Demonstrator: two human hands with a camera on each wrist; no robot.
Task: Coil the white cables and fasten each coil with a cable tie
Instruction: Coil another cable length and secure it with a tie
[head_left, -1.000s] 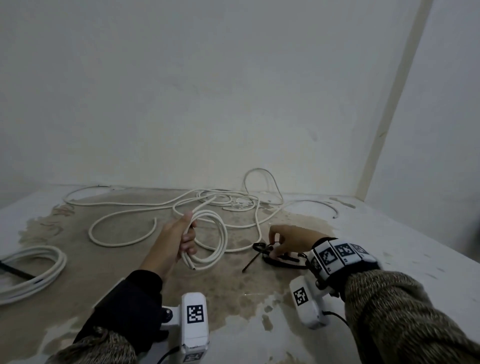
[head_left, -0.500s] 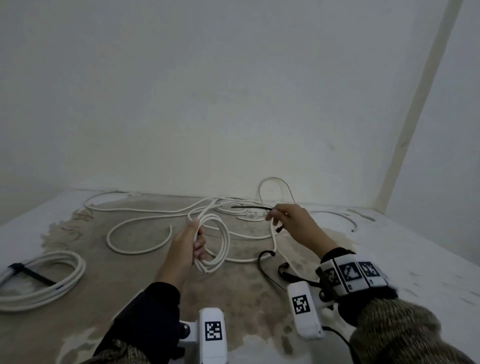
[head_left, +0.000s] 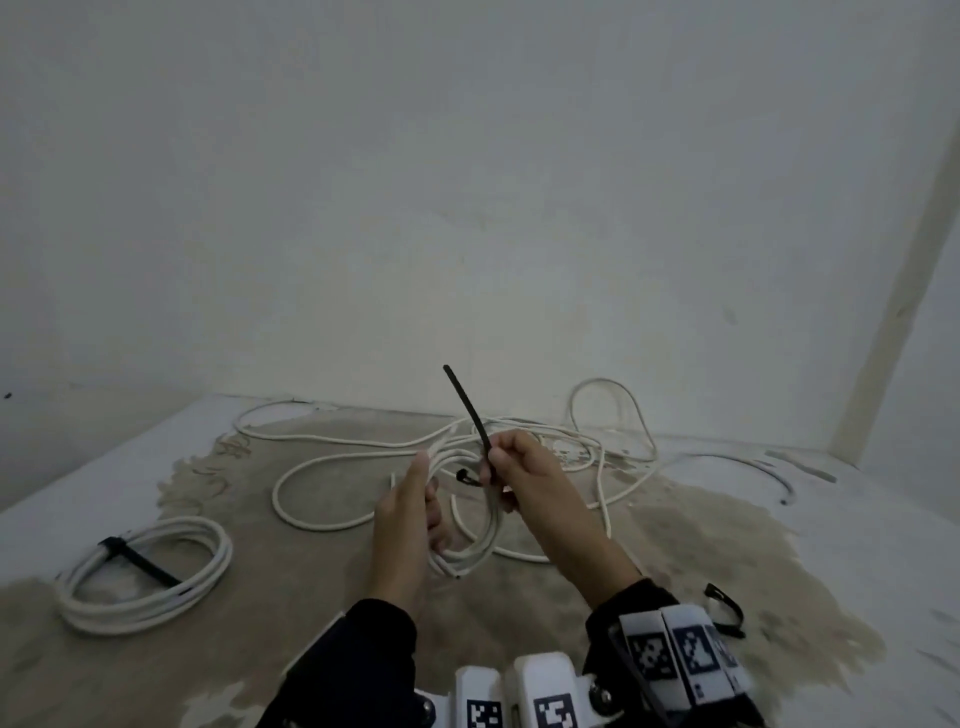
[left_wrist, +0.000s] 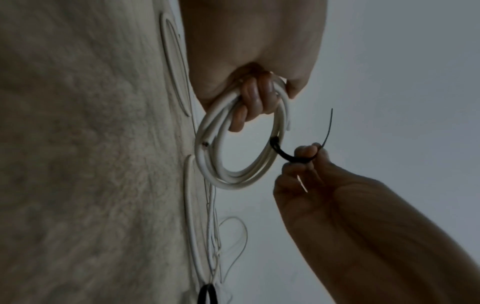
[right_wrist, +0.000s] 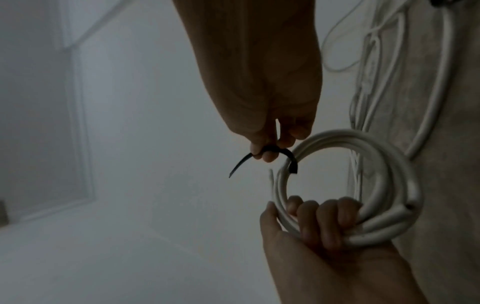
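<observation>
**Over the stained bench: coil in one hand, tie in the other**

Above the bench (head_left: 779, 561), both hands are up off the surface. Left hand (head_left: 402, 525) has its fingers curled thru a small round coil of white cable (left_wrist: 233, 156), gripping the bundle w/ the loops hanging below the knuckles. Right hand (head_left: 524, 478) is pinching a thin black plastic cable tie (head_left: 470, 410) btw thumb & fingertips. Head end of the tie curves over to the coil's edge and touches it, tail end sticks up and away. Can't tell if it's thru the loop yet.

Rest of the loose white cable (head_left: 363, 441) is sprawled across the bench behind the hands. Off to the left sits another white cable coil (head_left: 150, 577) w/ a black tie across it. One more black tie (head_left: 724, 608) lies by the right wrist.
</observation>
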